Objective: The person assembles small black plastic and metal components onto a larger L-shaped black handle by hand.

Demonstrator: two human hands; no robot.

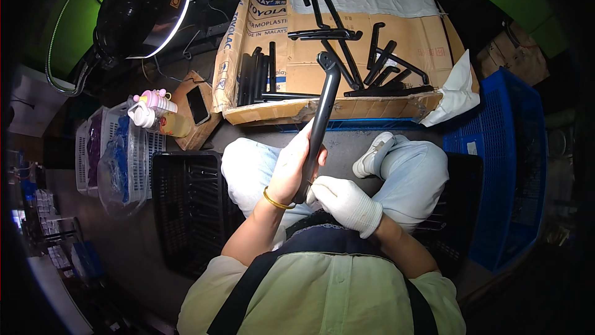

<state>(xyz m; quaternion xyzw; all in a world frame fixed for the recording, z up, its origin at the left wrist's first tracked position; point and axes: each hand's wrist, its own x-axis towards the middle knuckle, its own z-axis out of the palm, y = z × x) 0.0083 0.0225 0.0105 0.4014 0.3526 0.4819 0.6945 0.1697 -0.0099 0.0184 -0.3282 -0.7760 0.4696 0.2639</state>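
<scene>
My left hand, bare and with a yellow bangle at the wrist, is wrapped round a long black tube. The tube is tilted, its angled, holed end up and away from me, its lower end close to my lap. At that lower end my right hand, in a white knitted glove, is closed with fingertips against or right beside the tube. A thin sliver shows by those fingertips, too small to name. Ahead, several similar black tubes with bent ends lie criss-crossed in a cardboard-lined box.
A black lamp glows at upper left. Below it, a phone lies on a board beside a pink-and-white bottle. A black crate with dark parts stands left of my legs; a blue crate stands right.
</scene>
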